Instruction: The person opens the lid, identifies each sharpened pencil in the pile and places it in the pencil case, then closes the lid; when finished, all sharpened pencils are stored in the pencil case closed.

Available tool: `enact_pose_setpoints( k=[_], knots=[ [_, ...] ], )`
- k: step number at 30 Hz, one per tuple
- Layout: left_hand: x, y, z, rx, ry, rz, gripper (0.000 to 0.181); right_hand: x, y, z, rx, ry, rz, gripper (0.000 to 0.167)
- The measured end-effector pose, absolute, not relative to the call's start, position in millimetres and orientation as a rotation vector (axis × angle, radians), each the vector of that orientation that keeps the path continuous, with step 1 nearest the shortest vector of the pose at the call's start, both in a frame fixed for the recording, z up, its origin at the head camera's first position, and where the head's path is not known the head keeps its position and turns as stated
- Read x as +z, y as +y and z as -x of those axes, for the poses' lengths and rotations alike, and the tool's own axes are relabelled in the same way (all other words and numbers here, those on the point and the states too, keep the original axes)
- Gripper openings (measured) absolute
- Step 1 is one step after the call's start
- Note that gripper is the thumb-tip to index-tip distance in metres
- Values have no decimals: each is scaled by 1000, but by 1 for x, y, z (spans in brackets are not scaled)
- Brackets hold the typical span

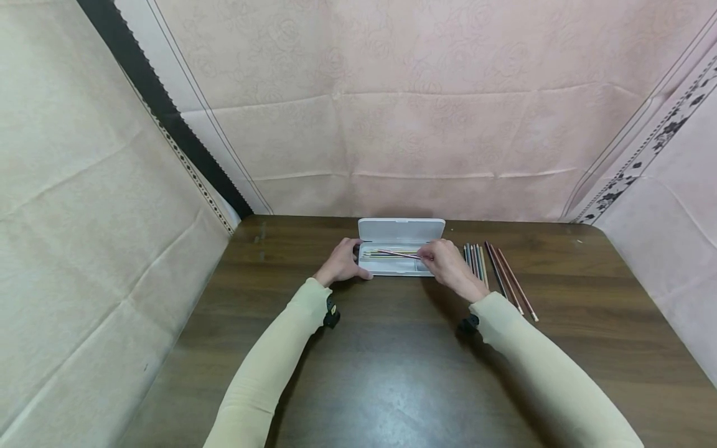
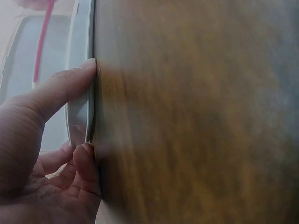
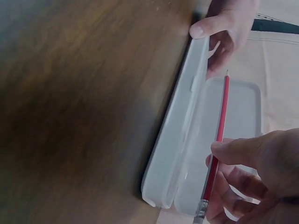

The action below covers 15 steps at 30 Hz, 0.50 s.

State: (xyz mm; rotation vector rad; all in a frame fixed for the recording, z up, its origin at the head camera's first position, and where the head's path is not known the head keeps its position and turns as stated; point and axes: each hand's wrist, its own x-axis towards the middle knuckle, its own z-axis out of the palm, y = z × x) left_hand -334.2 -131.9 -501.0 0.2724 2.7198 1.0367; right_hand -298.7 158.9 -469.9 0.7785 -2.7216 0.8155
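Observation:
A white pencil case (image 1: 386, 272) stands on the table with its lid (image 1: 401, 230) raised at the back. My left hand (image 1: 343, 260) grips the case's left end, thumb along the front wall and fingers at the end, as the left wrist view shows. Over the case, my right hand (image 1: 446, 262) pinches a red pencil (image 3: 223, 108) between thumb and fingers. Its sharpened tip points left, and its metal-banded end (image 3: 202, 211) sticks out on the other side of the hand. A few pencils (image 1: 372, 254) lie inside the case, partly hidden in the head view.
Right of the case, several light and coloured pencils (image 1: 476, 264) lie side by side on the brown wooden table (image 1: 370, 373). Several longer-looking dark and reddish pencils (image 1: 514, 280) lie beside them, slanted. A patterned cloth (image 1: 426, 137) hangs behind the table's back edge.

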Motion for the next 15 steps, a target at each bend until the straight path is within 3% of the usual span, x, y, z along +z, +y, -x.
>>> enact_pose_setpoints(
  k=[8,15],
  knots=[
    [-503,-132,335,1054,2716,-281,99,-476,149,315,756,-2731,-792,21],
    [-502,-133,335,1049,2717,-276,98,-479,139,326,712,-2831,-679,17]
  ],
)
